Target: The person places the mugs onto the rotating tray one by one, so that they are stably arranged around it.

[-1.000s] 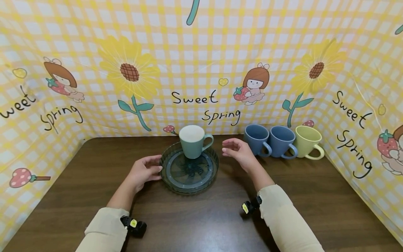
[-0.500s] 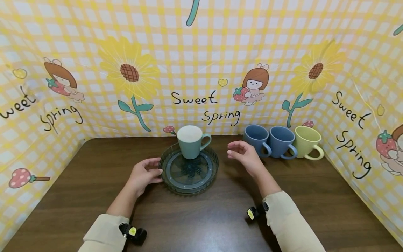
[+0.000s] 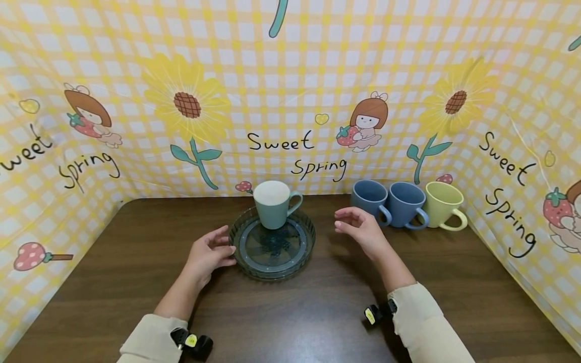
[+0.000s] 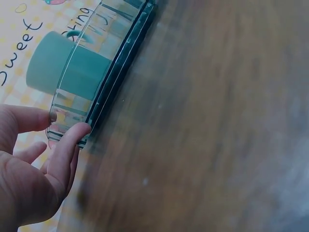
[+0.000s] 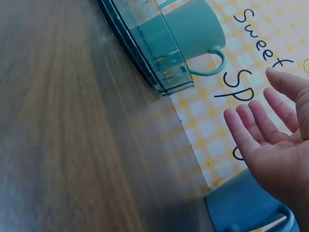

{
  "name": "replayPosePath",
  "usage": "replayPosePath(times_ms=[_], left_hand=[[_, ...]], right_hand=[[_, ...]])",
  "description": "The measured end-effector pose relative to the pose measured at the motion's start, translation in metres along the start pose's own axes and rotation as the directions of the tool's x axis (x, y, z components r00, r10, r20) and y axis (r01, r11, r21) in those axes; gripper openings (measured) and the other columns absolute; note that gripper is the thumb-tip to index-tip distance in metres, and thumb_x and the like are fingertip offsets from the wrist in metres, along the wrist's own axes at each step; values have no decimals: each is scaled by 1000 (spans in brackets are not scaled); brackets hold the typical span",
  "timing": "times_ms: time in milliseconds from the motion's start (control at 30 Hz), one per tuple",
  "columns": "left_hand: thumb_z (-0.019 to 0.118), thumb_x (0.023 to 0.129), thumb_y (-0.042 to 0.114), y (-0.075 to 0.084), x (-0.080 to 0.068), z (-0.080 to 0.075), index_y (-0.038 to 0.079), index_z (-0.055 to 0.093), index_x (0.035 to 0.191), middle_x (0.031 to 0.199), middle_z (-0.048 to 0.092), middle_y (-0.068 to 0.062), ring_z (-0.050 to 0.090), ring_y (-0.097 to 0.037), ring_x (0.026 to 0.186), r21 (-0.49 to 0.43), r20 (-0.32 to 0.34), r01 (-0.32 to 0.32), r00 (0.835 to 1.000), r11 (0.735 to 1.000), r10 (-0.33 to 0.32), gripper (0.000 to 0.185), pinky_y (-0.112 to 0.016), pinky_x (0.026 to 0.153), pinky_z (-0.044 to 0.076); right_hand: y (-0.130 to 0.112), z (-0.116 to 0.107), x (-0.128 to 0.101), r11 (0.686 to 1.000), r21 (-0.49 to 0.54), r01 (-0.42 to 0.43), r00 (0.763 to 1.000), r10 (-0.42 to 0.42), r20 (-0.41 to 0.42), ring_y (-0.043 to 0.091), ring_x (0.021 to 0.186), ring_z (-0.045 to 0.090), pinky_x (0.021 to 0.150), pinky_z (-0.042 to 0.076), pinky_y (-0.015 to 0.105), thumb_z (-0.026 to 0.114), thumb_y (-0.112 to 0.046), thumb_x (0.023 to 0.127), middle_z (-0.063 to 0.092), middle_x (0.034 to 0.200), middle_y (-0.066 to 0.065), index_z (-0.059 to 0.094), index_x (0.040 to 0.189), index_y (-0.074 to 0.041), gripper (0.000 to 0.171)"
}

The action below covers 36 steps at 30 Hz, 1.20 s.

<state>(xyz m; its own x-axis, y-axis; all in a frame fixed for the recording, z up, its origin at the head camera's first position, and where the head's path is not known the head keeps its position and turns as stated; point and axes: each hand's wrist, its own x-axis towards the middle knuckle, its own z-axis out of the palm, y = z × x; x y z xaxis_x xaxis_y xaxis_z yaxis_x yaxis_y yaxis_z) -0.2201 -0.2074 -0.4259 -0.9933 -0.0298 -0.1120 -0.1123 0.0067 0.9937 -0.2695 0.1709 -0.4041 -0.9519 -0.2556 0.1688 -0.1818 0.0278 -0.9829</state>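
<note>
A teal mug [image 3: 274,204] stands on the far part of a clear dark-green round plate [image 3: 254,272] in the middle of the brown table. My left hand [image 3: 222,244] is at the plate's left rim. In the left wrist view, the fingertips [image 4: 77,133] touch the plate [image 4: 116,48], and the mug [image 4: 58,67] shows through it. My right hand [image 3: 349,222] hovers open and empty between the plate and the blue mugs, palm toward the plate. The right wrist view shows that hand [image 5: 270,140] apart from the plate [image 5: 145,48] and the mug [image 5: 193,29].
Two blue mugs [image 3: 369,199] [image 3: 405,201] and a pale yellow mug [image 3: 442,201] stand in a row at the back right; the nearest blue mug [image 5: 241,212] is just behind my right hand. A yellow checked cloth [image 3: 290,75] walls the table [image 3: 290,312] on three sides.
My right hand has drawn away to the right, from beside the teal mug toward the blue mugs. The teal mug has shifted slightly left. My left hand stays at the plate's rim.
</note>
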Motion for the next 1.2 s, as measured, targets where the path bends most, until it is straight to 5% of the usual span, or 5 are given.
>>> replayPosePath(times_ms=[333, 567, 1200], left_hand=[[61, 88, -11, -1, -5, 3, -2, 34, 149, 126, 39, -23, 64, -13, 86, -38, -7, 20, 1000, 999, -20, 67, -33, 70, 60], [60, 88, -13, -1, -9, 5, -1, 35, 149, 122, 39, -21, 64, -11, 83, -63, -11, 24, 1000, 998, -25, 67, -35, 70, 60], [64, 87, -11, 0, -14, 9, -1, 33, 149, 120, 39, -19, 63, -14, 83, -76, -11, 52, 999, 996, -53, 70, -38, 72, 60]], right_hand=[[2, -8, -10, 1000, -5, -9, 1000, 9, -4, 45, 107, 56, 86, 56, 34, 68, 0, 90, 61, 113, 15, 54, 123, 12, 38], [3, -11, -15, 1000, -12, 24, 1000, -24, -7, 19, 93, 63, 83, 58, 33, 69, 1, 89, 62, 111, 12, 54, 122, 13, 38], [-1, -35, -30, 994, -41, 102, 994, -103, -29, 20, 91, 63, 78, 59, 32, 70, 3, 87, 62, 108, 7, 55, 126, 2, 42]])
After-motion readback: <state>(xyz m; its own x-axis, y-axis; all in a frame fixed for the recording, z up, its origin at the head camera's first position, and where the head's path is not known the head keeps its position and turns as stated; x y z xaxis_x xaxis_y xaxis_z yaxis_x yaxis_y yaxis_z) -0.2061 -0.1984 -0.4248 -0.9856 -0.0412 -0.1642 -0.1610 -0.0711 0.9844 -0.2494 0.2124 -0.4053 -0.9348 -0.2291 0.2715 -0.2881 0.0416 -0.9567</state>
